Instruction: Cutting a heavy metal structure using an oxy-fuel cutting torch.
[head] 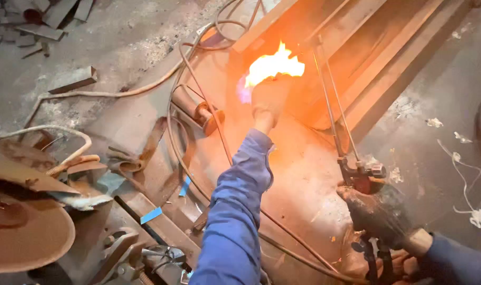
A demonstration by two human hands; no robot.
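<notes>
My left hand (268, 100), gloved, is stretched out on a blue sleeve, right at a bright orange flame (275, 66). What its fingers hold is hidden by the glare. My right hand (382, 215), in a dark dirty glove, grips the handle of a cutting torch (356, 171). The torch's two thin tubes (330, 100) run up and away toward the flame. Below both hands lies a large rusty steel plate (304, 174), lit orange.
Rubber hoses (193, 79) loop across the plate and floor. A short rusty pipe piece (198, 111) lies left of my arm. Long steel beams (388, 63) run at the upper right. Scrap discs and offcuts (29, 221) crowd the left; white debris (478, 216) dots the concrete floor at right.
</notes>
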